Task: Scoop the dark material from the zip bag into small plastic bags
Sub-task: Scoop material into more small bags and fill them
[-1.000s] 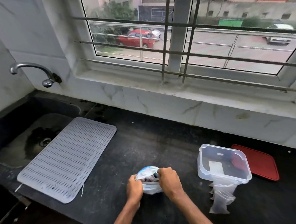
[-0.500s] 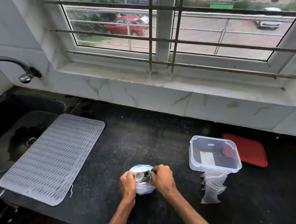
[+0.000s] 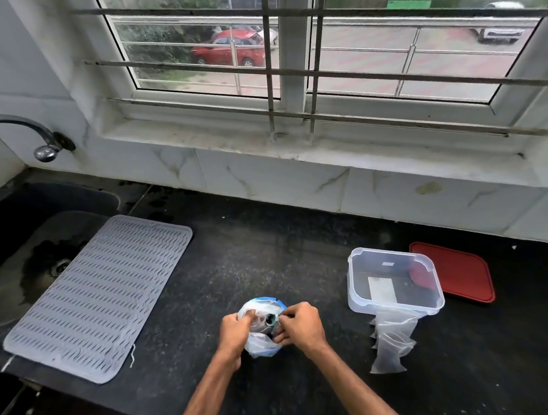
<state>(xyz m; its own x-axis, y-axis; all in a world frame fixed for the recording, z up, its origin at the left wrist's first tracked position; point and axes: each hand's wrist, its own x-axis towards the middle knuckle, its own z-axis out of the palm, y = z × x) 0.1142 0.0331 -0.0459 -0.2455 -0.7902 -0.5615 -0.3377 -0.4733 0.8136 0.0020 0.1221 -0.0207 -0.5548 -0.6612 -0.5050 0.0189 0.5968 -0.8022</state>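
Head view
Zip bag (image 3: 262, 346): lower centre of the frame, on the black counter (image 3: 269, 256), held between both hands; clear plastic with a blue edge along its top.
Bag mouth: a dark round shape shows between the two hands (what it is I cannot tell).
Left hand (image 3: 234, 331): fingers curled, pinching the left side of the bag's top.
Right hand (image 3: 302, 327): fingers curled, pinching the right side of the bag's top, close to the left hand.
Small plastic bags (image 3: 389, 345): lower right, a loose clear stack lying on the counter, its upper end touching the front of the clear container.
Clear container (image 3: 356, 286): right of centre, lidless, upright, well apart from the hands.
Red lid (image 3: 462, 272): flat on the counter just behind and to the right of the container.
Grey mat (image 3: 100, 294): left of frame, lying at an angle, one end over the edge of the sink (image 3: 8, 232).
Tap (image 3: 17, 128): upper left, on the wall above the sink.
Window (image 3: 287, 44): top of frame, barred; a red car (image 3: 229, 48) outside.
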